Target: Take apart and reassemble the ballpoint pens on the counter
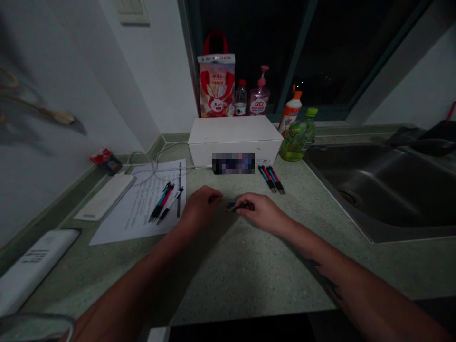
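Note:
My right hand point(261, 211) pinches a small dark pen-like piece point(245, 206) just above the counter. Blue and pale slim bits point(230, 206) show by its fingertips, too blurred to tell apart. Across a short gap, my left hand point(201, 204) has its thumb and fingers curled together; whatever is between them is hidden. Behind the right hand, several pens point(271, 179) with blue, red and black barrels lie side by side. More pens point(161, 203), one of them white, rest on a printed paper sheet point(142, 199) to the left.
A white box point(233, 129) stands at the back, with a phone point(233, 164) leaning on its front. Bottles point(298, 137) are beside and behind it. A steel sink point(384, 185) is on the right. White power bank point(107, 197), cables and a white device point(35, 266) lie left.

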### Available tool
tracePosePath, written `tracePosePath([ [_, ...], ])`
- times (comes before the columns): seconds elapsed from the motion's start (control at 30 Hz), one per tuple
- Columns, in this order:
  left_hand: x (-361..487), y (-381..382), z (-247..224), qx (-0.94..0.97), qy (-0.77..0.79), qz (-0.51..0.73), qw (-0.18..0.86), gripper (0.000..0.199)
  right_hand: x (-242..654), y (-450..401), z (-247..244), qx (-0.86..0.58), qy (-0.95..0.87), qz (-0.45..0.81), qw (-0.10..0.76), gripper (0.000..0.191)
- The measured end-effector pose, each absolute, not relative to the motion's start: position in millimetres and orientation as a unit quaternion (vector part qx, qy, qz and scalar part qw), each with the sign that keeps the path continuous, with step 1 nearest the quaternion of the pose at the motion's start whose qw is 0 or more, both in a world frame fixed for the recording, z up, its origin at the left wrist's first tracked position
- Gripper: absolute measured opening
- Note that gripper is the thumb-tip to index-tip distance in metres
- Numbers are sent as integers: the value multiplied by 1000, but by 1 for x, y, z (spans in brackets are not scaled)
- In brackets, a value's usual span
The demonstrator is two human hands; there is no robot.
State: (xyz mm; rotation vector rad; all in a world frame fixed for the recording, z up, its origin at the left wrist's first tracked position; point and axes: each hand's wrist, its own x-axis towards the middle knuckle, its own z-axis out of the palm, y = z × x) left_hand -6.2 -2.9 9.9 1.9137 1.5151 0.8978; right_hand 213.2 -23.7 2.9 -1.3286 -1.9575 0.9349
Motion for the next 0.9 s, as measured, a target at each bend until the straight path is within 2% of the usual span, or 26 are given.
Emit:
tracePosePath([
  [0.1,-12,2,5,731,574,293,225,10,212,-28,4,-480,-789,312,224,15],
  [0.3,-14,1,-3,760,573,234,200,11,212,-32,5,-473,-831,242,164,20],
  [0.47,-15,1,-3,766,569,232,188,12,215,-32,7,-472,-840,229,135,10],
  [0.57,-12,-2,3,760,566,245,205,13,215,-31,8,-468,-846,206,154,7],
  [0.77,3,-10,16,706,531,285,371,11,214,-30,8,-511,-806,164,249,8],
  [0.9,7,-13,20,684,511,303,424,8,214,-30,9,-497,-806,157,279,9],
])
